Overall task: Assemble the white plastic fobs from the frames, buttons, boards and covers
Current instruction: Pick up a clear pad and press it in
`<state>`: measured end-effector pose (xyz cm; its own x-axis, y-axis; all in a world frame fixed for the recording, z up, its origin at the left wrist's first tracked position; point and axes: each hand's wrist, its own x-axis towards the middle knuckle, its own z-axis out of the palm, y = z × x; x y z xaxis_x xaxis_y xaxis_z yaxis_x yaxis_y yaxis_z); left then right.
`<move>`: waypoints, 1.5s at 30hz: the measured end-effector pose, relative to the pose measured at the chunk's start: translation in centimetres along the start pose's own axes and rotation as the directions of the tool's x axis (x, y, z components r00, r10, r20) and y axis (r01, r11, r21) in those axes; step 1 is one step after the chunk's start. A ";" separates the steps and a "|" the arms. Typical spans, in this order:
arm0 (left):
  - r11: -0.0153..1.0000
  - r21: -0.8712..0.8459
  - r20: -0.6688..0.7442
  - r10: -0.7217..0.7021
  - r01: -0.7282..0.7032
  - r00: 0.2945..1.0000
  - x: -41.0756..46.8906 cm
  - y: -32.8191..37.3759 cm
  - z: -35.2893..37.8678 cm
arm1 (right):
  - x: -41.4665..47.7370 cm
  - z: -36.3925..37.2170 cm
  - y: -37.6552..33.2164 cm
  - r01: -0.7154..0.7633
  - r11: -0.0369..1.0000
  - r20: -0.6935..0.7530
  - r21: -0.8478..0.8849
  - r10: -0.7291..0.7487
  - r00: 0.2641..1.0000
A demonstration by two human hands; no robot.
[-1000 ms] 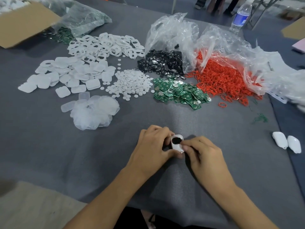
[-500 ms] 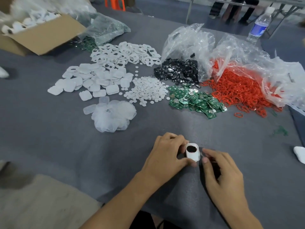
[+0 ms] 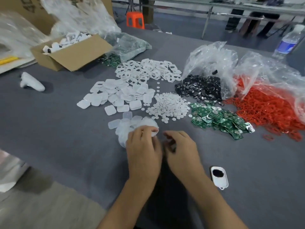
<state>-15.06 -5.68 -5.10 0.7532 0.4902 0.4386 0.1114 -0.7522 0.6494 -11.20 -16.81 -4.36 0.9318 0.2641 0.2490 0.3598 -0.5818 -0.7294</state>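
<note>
A half-built white fob [image 3: 219, 176] with a black button in it lies alone on the grey cloth, to the right of my right forearm. My left hand [image 3: 143, 146] reaches into the pile of translucent covers [image 3: 127, 124], and its fingertips pinch one piece. Just right of it, my right hand [image 3: 179, 149] hovers with loosely curled fingers and holds nothing I can see. Beyond them lie heaps of white frames [image 3: 148, 70], white covers [image 3: 118, 95], white round discs [image 3: 170, 106], black buttons [image 3: 199, 90], green boards [image 3: 217, 118] and red rings [image 3: 267, 109].
An open cardboard box [image 3: 69, 52] with white parts stands at the back left. Crumpled plastic bags [image 3: 212, 58] lie behind the black and red heaps. A water bottle [image 3: 288, 42] stands at the far right. A white lump [image 3: 31, 83] lies on the left.
Both hands let go of the fob, which now lies on the cloth to the right. They moved forward to the translucent pile, where the left hand took hold of a piece.
</note>
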 end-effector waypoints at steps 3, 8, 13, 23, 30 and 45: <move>0.971 0.218 0.035 -0.113 0.103 0.993 2.0 -1.7 0.3 | 3.3 3.6 -0.8 -0.048 0.999 0.072 0.015 0.047 0.996; 0.976 0.173 0.020 -0.137 0.132 0.990 2.0 -3.7 1.6 | 3.0 5.7 0.5 -0.078 0.989 -0.064 0.122 0.086 0.994; 0.991 0.115 -0.025 -0.070 0.073 0.997 2.1 -4.1 1.7 | 3.4 5.7 0.4 -0.068 0.967 -0.187 0.246 0.116 0.976; 0.825 -0.528 0.128 -0.155 0.199 0.980 0.8 -1.3 1.0 | 1.2 2.8 0.5 -0.191 0.925 -0.088 0.328 0.231 0.969; 0.943 -0.317 0.097 -0.076 0.103 0.992 2.2 -1.5 1.1 | 1.9 2.6 0.5 -0.251 0.892 -0.073 0.376 0.298 0.952; 0.570 -0.696 0.527 -0.010 0.438 0.850 0.6 5.1 -0.6 | -3.3 -6.6 -0.1 -0.214 0.663 -0.065 0.717 0.370 0.927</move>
<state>-14.47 -8.96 -1.12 0.9805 0.1925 0.0388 -0.0575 0.0925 0.9941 -14.03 -22.67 -0.92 0.9998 -0.0204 0.0024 0.0046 0.1092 -0.9940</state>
